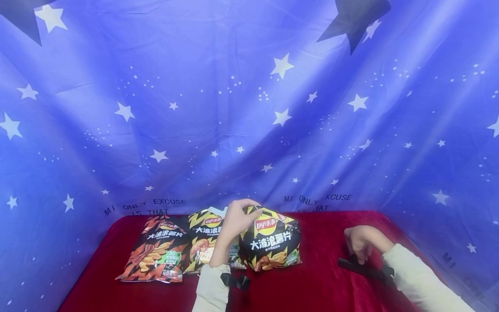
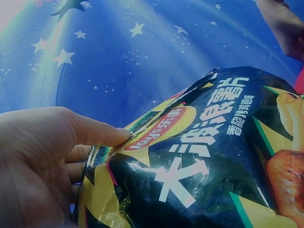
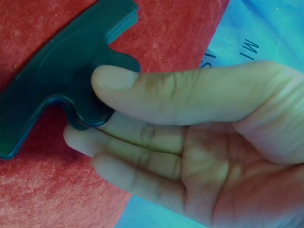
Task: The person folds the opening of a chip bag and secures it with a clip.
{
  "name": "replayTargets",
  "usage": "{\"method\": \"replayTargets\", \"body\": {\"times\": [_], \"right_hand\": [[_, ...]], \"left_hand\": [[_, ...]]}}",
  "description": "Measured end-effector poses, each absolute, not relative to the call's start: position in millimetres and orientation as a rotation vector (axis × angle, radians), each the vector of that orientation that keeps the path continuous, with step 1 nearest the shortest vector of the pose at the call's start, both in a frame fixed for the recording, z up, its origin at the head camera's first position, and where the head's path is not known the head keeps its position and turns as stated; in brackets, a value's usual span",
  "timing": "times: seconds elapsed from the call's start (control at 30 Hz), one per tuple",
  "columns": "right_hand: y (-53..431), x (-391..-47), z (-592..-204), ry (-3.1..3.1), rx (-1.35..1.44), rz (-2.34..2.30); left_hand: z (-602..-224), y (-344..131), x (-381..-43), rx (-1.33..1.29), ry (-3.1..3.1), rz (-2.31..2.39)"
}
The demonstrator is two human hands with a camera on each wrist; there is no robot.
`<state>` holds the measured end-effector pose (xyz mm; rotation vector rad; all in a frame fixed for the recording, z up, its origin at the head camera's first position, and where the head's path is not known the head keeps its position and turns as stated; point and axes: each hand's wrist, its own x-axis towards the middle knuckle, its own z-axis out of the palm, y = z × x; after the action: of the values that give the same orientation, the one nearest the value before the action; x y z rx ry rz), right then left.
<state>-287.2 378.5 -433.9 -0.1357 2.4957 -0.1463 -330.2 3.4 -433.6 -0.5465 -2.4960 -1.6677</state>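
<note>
My left hand pinches the top edge of a black and yellow chip bag, which stands on the right of a row. In the left wrist view the thumb lies over the folded upper edge of this bag, and the other fingers are behind it, partly hidden. Off to the right, my right hand holds a dark bag clip by its grip tabs, thumb on one side and fingers on the other. The long bar of the clip points away from the hand, low over the red cloth.
A similar yellow and black chip bag with a white clip at its top stands left of centre, partly behind my left arm. Farther left is a red and black chip bag. A blue star-patterned curtain surrounds the red-covered table.
</note>
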Motion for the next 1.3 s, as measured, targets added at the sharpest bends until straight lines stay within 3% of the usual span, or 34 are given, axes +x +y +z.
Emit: {"method": "replayTargets", "body": {"times": [0.33, 0.73, 1.3], "right_hand": [[373.4, -298.1, -420.8, 2.571, -0.19, -0.244], [357.7, -324.9, -387.8, 2.555, -0.284, -0.862], [310.1, -320.2, -380.4, 2.802, -0.406, -1.334]], "left_hand": [[-434.0, 4.6, -331.4, -0.553, -2.493, -1.663], [-436.7, 3.9, -334.1, -0.576, -2.482, -1.664], [-438.0, 5.5, -336.2, -0.54, -2.507, -1.623]]}}
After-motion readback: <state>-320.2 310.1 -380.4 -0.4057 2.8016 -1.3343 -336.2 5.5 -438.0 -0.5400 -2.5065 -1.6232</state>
